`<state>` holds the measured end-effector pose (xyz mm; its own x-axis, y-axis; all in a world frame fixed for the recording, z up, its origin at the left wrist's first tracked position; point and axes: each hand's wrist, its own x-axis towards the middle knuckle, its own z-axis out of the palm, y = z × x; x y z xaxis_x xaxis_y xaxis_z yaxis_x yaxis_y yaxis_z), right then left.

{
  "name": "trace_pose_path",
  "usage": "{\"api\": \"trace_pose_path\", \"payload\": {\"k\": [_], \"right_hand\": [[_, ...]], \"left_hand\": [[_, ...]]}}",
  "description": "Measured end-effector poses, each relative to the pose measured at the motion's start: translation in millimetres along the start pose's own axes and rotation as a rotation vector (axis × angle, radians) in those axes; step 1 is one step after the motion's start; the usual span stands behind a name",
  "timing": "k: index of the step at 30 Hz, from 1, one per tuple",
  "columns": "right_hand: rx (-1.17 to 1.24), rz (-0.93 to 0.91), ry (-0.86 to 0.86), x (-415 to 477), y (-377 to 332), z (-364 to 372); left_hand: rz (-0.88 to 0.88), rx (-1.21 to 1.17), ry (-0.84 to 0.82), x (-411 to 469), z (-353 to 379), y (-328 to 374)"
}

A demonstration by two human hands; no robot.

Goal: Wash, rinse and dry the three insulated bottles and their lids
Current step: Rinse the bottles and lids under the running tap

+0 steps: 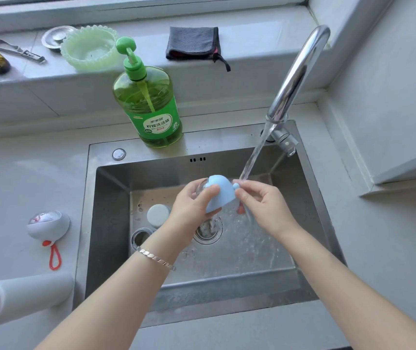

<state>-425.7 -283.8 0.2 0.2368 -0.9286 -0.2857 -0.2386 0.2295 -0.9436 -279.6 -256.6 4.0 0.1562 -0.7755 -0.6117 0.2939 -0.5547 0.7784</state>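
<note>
Rinse step judged in hand: left hand [194, 200] curls round the blue lid [220, 192] above the sink [227, 294], right hand [262, 205] pinches its side tab [236, 185] beside the stream [254, 157]; next, turn it under the flow.

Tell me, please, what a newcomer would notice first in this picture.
Probably the two hands above the sink: the left hand grips a pale blue lid, the right hand pinches its small knob, right where water from the tap falls. Then the big green soap bottle, standing on the sink's back rim.
</note>
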Motion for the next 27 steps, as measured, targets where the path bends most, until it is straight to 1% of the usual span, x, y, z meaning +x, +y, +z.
{"api": "trace_pose_path", "payload": {"k": [3,5,7,10,12,13,16,17,20,22,23,25,27], "right_hand": [[-0.166,-0.035,0.016,5,0,5],[-0.208,-0.049,0.061,7,-3,6],[-0.256,-0.049,0.086,6,-5,7],[-0.390,-0.059,0.065,7,-6,10],[-0.394,-0.060,0.075,13,-6,12],[-0.344,-0.039,0.081,16,-6,11],[-0.049,0.063,0.086,21,-10,6],[-0.015,0.063,0.065,20,-13,5],[-0.174,-0.023,-0.064,17,-17,3],[-0.283,-0.075,-0.134,13,-16,1],[-0.339,-0.099,-0.133,11,-16,-1],[-0.429,-0.152,-0.067,8,-17,-9],[-0.453,-0.200,-0.023,5,-15,-18]], "left_hand": [[0.053,0.037,0.046,-2,-1,-2],[0.095,0.074,0.065,-5,0,0],[0.125,0.089,0.044,-8,3,2],[0.133,0.071,0.063,-8,9,3],[0.073,-0.015,0.077,-8,13,5],[0.029,-0.048,0.085,-8,15,7],[-0.109,-0.189,0.134,-10,18,13],[-0.140,-0.232,0.151,-10,18,16],[-0.177,-0.265,0.188,-6,14,20],[-0.214,-0.228,0.159,-4,12,21],[-0.249,-0.188,0.122,-4,12,22],[-0.328,-0.070,0.027,-5,15,23],[-0.377,0.001,-0.070,-5,19,25]]}}
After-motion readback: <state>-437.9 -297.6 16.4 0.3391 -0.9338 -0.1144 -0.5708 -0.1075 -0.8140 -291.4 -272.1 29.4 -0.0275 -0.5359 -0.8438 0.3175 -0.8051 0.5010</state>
